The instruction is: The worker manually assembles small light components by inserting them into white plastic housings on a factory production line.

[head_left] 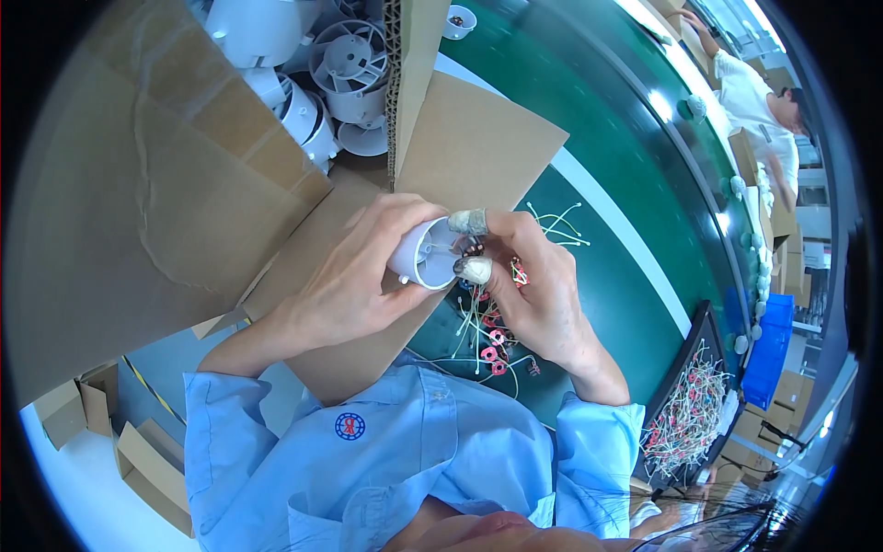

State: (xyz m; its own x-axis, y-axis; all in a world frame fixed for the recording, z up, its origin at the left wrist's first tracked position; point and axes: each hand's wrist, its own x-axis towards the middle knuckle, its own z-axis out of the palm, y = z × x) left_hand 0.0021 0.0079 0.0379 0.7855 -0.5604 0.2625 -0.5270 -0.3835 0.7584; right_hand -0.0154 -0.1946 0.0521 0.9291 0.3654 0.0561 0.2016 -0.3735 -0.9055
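Cup: the white cup [405,261] is up in front of the chest, tilted, its mouth turned toward the right hand; ribs show inside.
Left hand: the left hand [363,262] is wrapped round the cup, thumb below and fingers over the top.
Right hand: the right hand [538,285] pinches a small dark part [473,247] at the cup's mouth (thumb and forefinger wear grubby covers [474,269]).
Progress: the cup is in hand and the part is at its mouth, so this one looks partway through; whether anything is fixed inside, I cannot tell.
Left over: red pieces [497,340] with pale wires lie loose on the green table [625,253], and more fill the black tray [704,327] at the right, so much of the batch seems undone.
Box: white housings [349,57] are heaped in the carton [138,193] at upper left (finished or waiting, I cannot say).
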